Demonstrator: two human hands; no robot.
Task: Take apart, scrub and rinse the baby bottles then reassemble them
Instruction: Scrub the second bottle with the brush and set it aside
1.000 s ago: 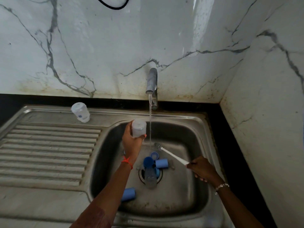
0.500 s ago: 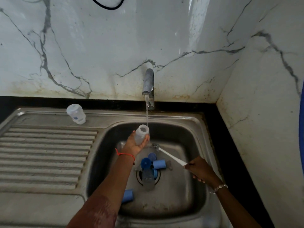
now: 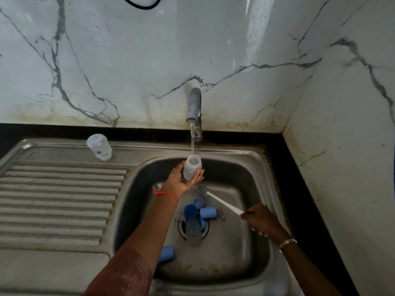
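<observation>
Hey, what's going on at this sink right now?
A person is rinsing baby bottles. The left hand holds a clear bottle mouth-up under the running tap, water streaming into it. The right hand grips a white bottle brush by its handle, bristles outside the bottle. Blue caps and another bottle lie around the drain in the sink, and a third bottle sits at the back of the draining board.

Two forearms, uncovered, entering from the lower frame.
Left wrist, centre frame: thin orange-red thread band [image 3: 165,194], next to the left hand [image 3: 181,180].
Right wrist, lower right: silver-toned beaded bracelet [image 3: 287,243], next to the right hand [image 3: 261,221].
Lower centre: maroon sleeve [image 3: 126,276], mottled pattern.
</observation>
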